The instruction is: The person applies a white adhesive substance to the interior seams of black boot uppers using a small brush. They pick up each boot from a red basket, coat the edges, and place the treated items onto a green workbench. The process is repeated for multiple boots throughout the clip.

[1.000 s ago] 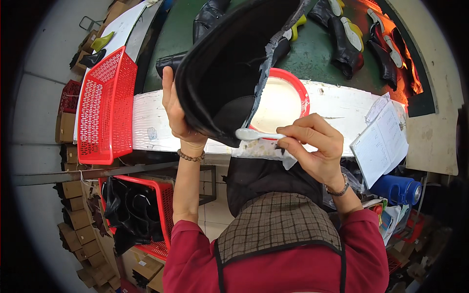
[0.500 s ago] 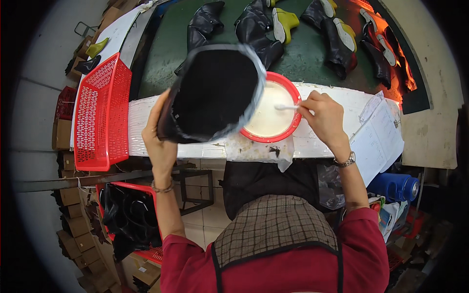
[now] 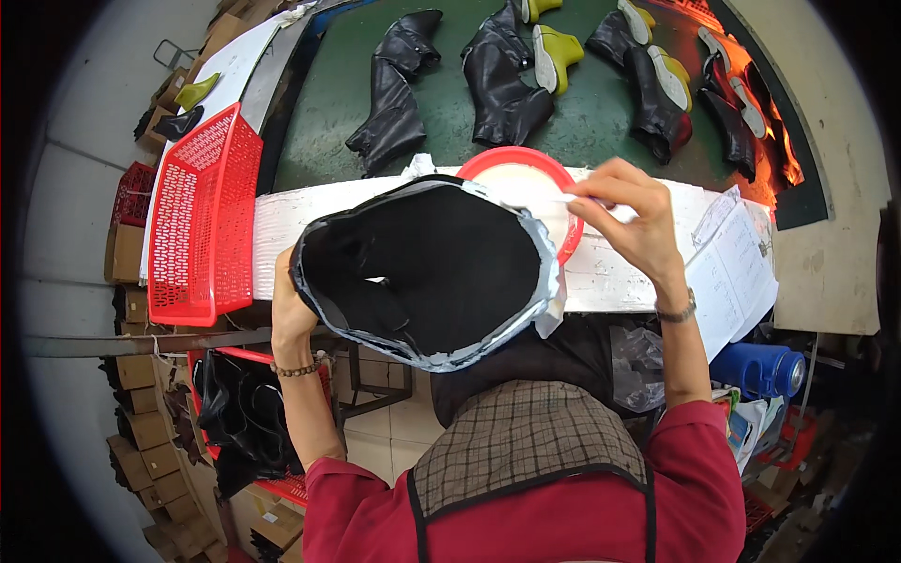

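Observation:
My left hand [image 3: 293, 305] is closed on the side of a black boot upper [image 3: 422, 272], whose wide opening faces up with a pale, whitish edge around the black inside. Thumb and fingers of my right hand [image 3: 629, 211] pinch a small white-handled brush [image 3: 566, 199]. The brush is over a red bowl [image 3: 570, 246] of cream-coloured liquid, close to the upper's far right edge; whether its tip touches that edge I cannot tell. The upper hides the near left part of the bowl.
Beyond the white ledge [image 3: 619, 281], a green conveyor belt [image 3: 319, 122] carries black boot uppers [image 3: 502, 94] and yellow wedge soles [image 3: 556, 58]; an orange glow lies far right. A red basket [image 3: 206, 225] stands left, papers [image 3: 737, 272] and a blue flask [image 3: 755, 368] right.
The boot upper has turned and come nearer, its opening showing wider and covering more of the bowl. My right hand has lifted the brush from the liquid toward the upper's edge.

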The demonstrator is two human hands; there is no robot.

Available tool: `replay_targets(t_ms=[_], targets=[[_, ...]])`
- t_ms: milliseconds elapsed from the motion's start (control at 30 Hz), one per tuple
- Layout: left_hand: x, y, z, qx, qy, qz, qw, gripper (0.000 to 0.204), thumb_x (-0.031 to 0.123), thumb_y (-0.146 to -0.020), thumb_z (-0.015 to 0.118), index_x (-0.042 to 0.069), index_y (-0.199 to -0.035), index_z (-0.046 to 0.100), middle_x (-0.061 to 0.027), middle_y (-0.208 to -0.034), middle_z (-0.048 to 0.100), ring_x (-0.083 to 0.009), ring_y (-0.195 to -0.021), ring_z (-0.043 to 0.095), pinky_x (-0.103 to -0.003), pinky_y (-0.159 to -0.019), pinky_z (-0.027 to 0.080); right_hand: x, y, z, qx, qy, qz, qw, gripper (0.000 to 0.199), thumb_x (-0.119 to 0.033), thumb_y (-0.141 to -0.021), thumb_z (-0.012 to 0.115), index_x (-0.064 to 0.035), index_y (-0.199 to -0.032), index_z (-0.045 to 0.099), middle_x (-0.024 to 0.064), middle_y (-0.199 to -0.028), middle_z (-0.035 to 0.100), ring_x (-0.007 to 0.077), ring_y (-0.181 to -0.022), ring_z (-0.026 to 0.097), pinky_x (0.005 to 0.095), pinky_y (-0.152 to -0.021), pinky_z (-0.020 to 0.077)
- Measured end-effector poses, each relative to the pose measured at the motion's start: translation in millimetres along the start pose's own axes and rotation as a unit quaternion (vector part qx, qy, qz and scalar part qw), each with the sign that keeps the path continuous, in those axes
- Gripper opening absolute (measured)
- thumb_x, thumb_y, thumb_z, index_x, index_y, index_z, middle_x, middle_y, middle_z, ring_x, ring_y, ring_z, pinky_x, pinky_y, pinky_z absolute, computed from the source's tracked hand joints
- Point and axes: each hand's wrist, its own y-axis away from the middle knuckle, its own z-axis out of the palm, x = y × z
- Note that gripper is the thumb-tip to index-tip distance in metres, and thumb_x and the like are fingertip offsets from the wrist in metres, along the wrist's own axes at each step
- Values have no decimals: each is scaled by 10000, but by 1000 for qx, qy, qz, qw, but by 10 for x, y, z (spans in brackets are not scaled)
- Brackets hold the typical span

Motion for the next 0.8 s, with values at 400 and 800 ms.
replay_targets(t_ms=[400,800], targets=[[-429,-61,65,-86,192,-93,973,724,-4,-746,868,-26,-1393,543,-122,-1338,634,-196,-1166,620,-357,-1037,503,-28,-305,139,-43,-18,-74,996,108,-162,-835,820,-102,-922,799,-11,-842,719,120,-693,622,294,-704,401],[-304,-98,646,-129,217,-282,926,614,-134,-802,643,-71,-1393,489,-206,-1141,678,-276,-909,708,-378,-753,607,-135,-562,128,-97,26,-168,981,123,-191,-815,831,-122,-912,802,-5,-851,696,141,-778,612,318,-780,362]])
